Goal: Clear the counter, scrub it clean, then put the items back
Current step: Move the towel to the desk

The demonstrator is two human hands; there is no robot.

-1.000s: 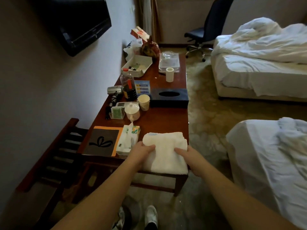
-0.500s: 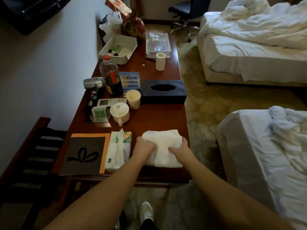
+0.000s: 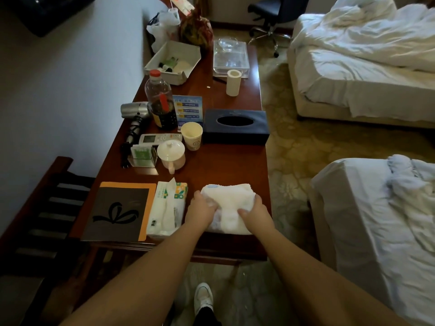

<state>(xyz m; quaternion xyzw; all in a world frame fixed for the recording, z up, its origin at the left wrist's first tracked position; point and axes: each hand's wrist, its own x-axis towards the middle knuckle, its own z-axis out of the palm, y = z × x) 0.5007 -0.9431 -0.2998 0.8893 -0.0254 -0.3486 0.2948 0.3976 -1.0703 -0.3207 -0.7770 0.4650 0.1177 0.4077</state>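
Observation:
A folded white towel (image 3: pixel 229 198) lies at the near right corner of the dark wooden counter (image 3: pixel 219 165). My left hand (image 3: pixel 202 210) grips its left side and my right hand (image 3: pixel 254 212) grips its right side, bunching the cloth between them. Left of the towel lie a soft tissue pack (image 3: pixel 168 208) and a dark folder on an orange sheet (image 3: pixel 117 212). Further back stand a lidded white cup (image 3: pixel 171 154), a paper cup (image 3: pixel 191 135), a dark tissue box (image 3: pixel 235 125), a remote (image 3: pixel 160 138), a hair dryer (image 3: pixel 135 114) and a bottle (image 3: pixel 161 100).
At the counter's far end are a white tray of toiletries (image 3: pixel 174 61), a clear plastic tray (image 3: pixel 230 57), a paper roll (image 3: pixel 233 82) and bags (image 3: pixel 195 27). A wooden luggage rack (image 3: pixel 44 208) stands left. Two beds (image 3: pixel 376 208) lie to the right, an office chair (image 3: pixel 275 12) beyond.
The towel, which hung over the counter's near edge, now lies fully on the counter, bunched smaller. Both hands have closed tighter on it. The view has moved closer and tilted down.

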